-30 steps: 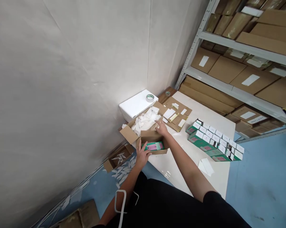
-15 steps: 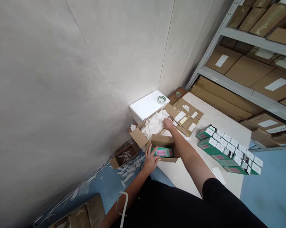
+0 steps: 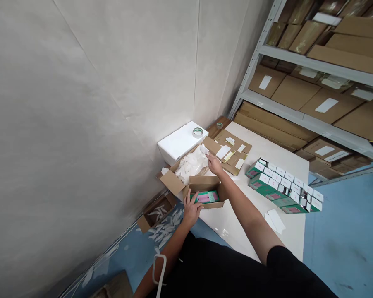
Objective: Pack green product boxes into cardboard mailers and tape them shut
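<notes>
My left hand (image 3: 191,210) grips the near left corner of a small open cardboard box (image 3: 204,180), its fingers over the wall. Inside that box lies a green package (image 3: 207,197) with a pink picture on its face. Just beyond stands a larger open carton (image 3: 172,182) filled with crumpled white paper (image 3: 189,164). At that carton's right edge my right hand (image 3: 215,164) has its fingers closed in a pinch on a piece of the white paper, which sticks up from the heap.
Rows of green-and-white boxes (image 3: 282,186) stand on the white table (image 3: 236,223). Flattened cardboard (image 3: 236,142) with labels lies behind. A tape roll (image 3: 197,132) rests on a white box (image 3: 177,142). Shelving (image 3: 304,116) with cartons borders the right; white pieces (image 3: 166,229) litter the floor.
The view has shifted, so the scene sits further left. My right hand has closed on the paper at the carton's edge, and a piece now stands up. My left hand keeps its hold.
</notes>
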Available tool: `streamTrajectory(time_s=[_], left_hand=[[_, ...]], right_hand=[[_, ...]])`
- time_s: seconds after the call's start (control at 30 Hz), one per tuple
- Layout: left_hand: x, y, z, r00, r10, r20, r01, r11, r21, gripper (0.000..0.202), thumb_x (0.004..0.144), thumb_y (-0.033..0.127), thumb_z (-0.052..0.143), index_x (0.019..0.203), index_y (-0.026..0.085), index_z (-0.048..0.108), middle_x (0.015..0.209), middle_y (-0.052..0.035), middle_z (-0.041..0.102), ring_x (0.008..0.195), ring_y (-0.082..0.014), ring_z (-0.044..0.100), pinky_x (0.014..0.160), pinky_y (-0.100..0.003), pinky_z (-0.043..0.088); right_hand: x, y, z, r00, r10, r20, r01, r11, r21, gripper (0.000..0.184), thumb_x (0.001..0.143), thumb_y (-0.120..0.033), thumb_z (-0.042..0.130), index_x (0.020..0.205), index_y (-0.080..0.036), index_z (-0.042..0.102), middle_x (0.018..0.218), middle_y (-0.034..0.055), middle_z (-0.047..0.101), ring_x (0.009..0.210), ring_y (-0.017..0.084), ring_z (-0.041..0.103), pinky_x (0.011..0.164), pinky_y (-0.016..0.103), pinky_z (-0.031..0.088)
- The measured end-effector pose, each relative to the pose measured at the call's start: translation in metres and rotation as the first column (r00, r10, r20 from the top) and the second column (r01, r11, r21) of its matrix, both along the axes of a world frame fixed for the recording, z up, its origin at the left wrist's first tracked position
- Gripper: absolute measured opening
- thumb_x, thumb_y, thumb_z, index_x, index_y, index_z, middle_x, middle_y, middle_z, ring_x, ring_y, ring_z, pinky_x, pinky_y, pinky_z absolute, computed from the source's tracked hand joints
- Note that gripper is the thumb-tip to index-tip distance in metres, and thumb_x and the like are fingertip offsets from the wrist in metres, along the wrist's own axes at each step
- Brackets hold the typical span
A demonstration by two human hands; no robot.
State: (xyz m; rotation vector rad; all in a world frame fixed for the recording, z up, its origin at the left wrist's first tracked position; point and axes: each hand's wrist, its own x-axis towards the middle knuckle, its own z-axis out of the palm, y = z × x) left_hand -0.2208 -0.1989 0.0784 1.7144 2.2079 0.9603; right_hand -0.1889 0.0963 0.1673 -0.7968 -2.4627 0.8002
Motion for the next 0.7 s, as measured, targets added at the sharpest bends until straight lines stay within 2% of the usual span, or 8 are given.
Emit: streamTrajectory(time_s=[0.13, 0.23, 0.37, 0.5, 0.63, 0.7], left_hand=[[0.017, 0.004, -0.001, 1.000, -0.004, -0.026, 0.005, 1.000, 0.025, 0.012, 0.092, 0.030, 0.071, 0.088, 0.026, 0.082, 0.157, -0.0054, 0.056, 0.160, -0.0439, 0.022, 0.122, -0.072, 0.031], [0.037, 0.007, 0.002, 0.999, -0.029, -0.040, 0.030, 0.999, 0.020, 0.013, 0.092, 0.031, 0.071, 0.086, 0.026, 0.081, 0.157, -0.0051, 0.056, 0.161, -0.0434, 0.019, 0.122, -0.072, 0.031], [0.067, 0.011, 0.006, 0.996, -0.070, -0.056, 0.071, 0.997, 0.026, 0.015, 0.094, 0.032, 0.070, 0.087, 0.026, 0.081, 0.158, -0.0053, 0.055, 0.161, -0.0429, 0.017, 0.123, -0.072, 0.030], [0.098, 0.017, 0.009, 0.990, -0.126, -0.063, 0.129, 0.991, 0.040, 0.016, 0.095, 0.033, 0.069, 0.088, 0.026, 0.082, 0.158, -0.0058, 0.055, 0.162, -0.0429, 0.016, 0.125, -0.072, 0.026], [0.130, 0.027, 0.008, 0.978, -0.198, -0.069, 0.201, 0.978, 0.049, 0.014, 0.093, 0.033, 0.071, 0.091, 0.026, 0.083, 0.157, -0.0058, 0.055, 0.161, -0.0428, 0.019, 0.125, -0.070, 0.027], [0.146, 0.033, 0.006, 0.968, -0.240, -0.072, 0.244, 0.968, 0.050, 0.015, 0.093, 0.034, 0.071, 0.090, 0.026, 0.084, 0.157, -0.0057, 0.056, 0.161, -0.0435, 0.019, 0.124, -0.070, 0.030]], right_hand=[[0.038, -0.012, 0.020, 0.994, -0.038, -0.107, 0.037, 0.999, -0.012, 0.065, 0.090, -0.010, 0.037, 0.149, -0.025, 0.062, 0.145, 0.0012, 0.067, 0.143, 0.021, 0.056, 0.125, 0.043, 0.041], [0.078, -0.028, 0.023, 0.981, -0.083, -0.177, 0.079, 0.996, -0.031, 0.058, 0.094, -0.015, 0.038, 0.144, -0.024, 0.067, 0.146, 0.0028, 0.067, 0.143, 0.022, 0.057, 0.124, 0.043, 0.042], [0.144, -0.053, 0.018, 0.940, -0.199, -0.276, 0.186, 0.980, -0.073, 0.048, 0.099, -0.026, 0.043, 0.137, -0.024, 0.072, 0.143, 0.0054, 0.068, 0.140, 0.026, 0.058, 0.122, 0.047, 0.044], [0.216, -0.077, 0.011, 0.877, -0.341, -0.339, 0.323, 0.940, -0.109, 0.037, 0.099, -0.036, 0.051, 0.121, -0.027, 0.080, 0.129, 0.0076, 0.076, 0.131, 0.030, 0.065, 0.117, 0.050, 0.048], [0.282, -0.108, -0.002, 0.819, -0.473, -0.324, 0.455, 0.880, -0.134, 0.030, 0.098, -0.039, 0.056, 0.108, -0.026, 0.081, 0.112, 0.0092, 0.079, 0.115, 0.030, 0.071, 0.107, 0.047, 0.054], [0.307, -0.127, -0.012, 0.801, -0.537, -0.265, 0.503, 0.844, -0.187, 0.031, 0.099, -0.036, 0.052, 0.112, -0.025, 0.078, 0.106, 0.0089, 0.079, 0.102, 0.028, 0.074, 0.098, 0.044, 0.058]])
